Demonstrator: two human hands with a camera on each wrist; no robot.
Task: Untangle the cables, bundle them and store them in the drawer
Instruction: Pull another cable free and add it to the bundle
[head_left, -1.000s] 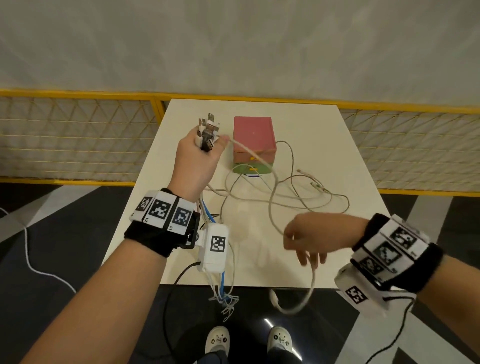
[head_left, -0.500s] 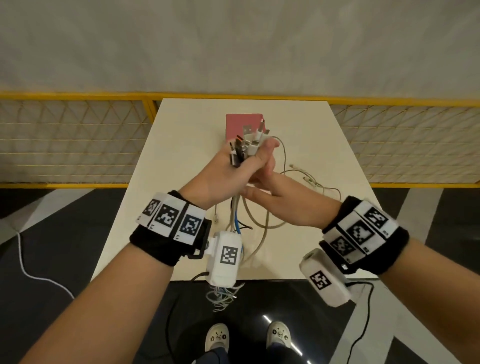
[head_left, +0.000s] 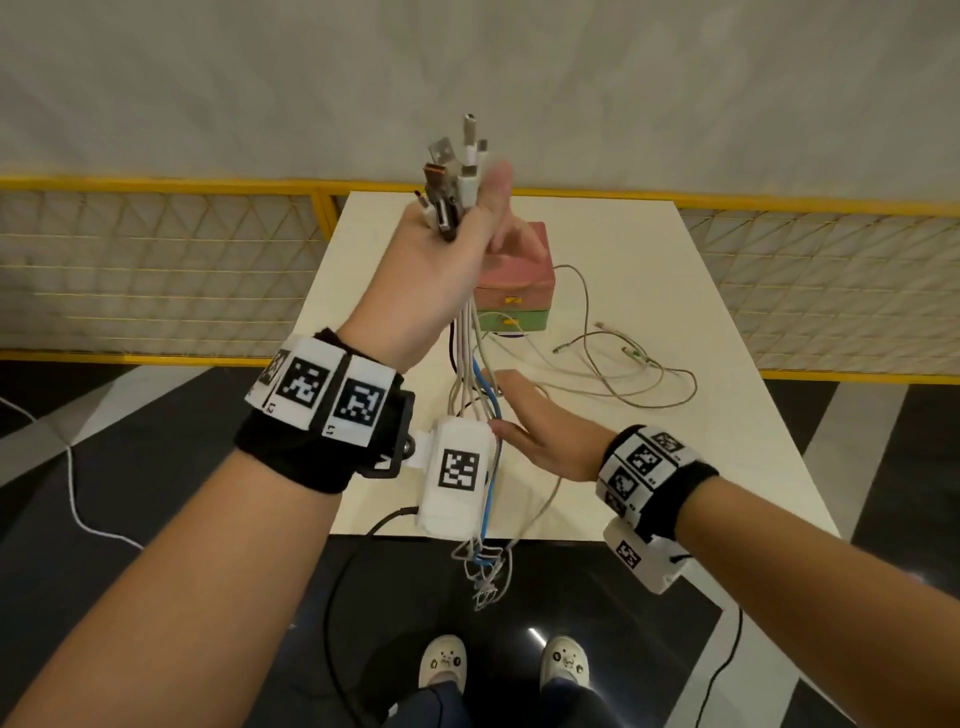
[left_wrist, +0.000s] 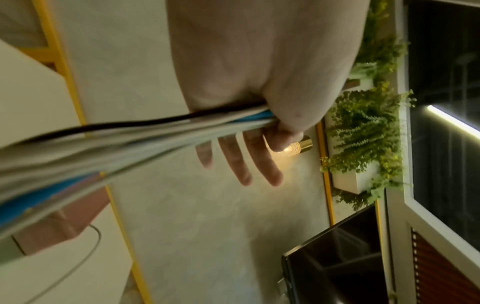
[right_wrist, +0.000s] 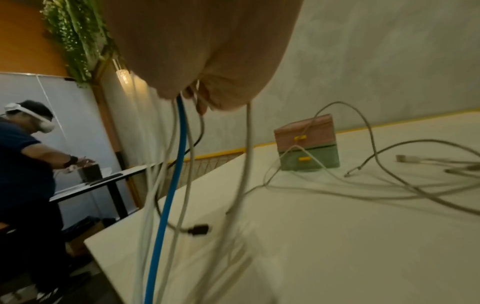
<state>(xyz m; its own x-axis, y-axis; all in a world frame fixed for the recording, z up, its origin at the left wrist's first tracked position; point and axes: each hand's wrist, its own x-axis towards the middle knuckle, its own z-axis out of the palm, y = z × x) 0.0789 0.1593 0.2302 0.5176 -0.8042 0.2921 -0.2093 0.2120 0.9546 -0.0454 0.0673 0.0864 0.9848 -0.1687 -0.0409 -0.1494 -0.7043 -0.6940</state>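
Note:
My left hand (head_left: 441, 265) is raised above the table and grips a bundle of cables (head_left: 470, 353) just below their plugs (head_left: 457, 176), which stick up out of the fist. The strands, white, grey, black and one blue, hang down past the table's near edge. Lower down, my right hand (head_left: 524, 421) holds the hanging cables (right_wrist: 179, 164) loosely between thumb and fingers. The small drawer box (head_left: 514, 291), pink on top and green below with yellow handles, stands behind my left hand, both drawers shut. Several loose grey cables (head_left: 623, 379) lie tangled on the table right of the box.
The white table (head_left: 727, 441) is ringed by a yellow railing with mesh (head_left: 156, 270). A black plug (right_wrist: 198, 229) lies near the table's left edge. Another person (right_wrist: 23, 148) works at a separate table to the left. A white cord (head_left: 72, 499) lies on the floor.
My left hand has risen with the plugs. My right hand came from the table's near edge to just under the left hand, then slid down along the hanging cables.

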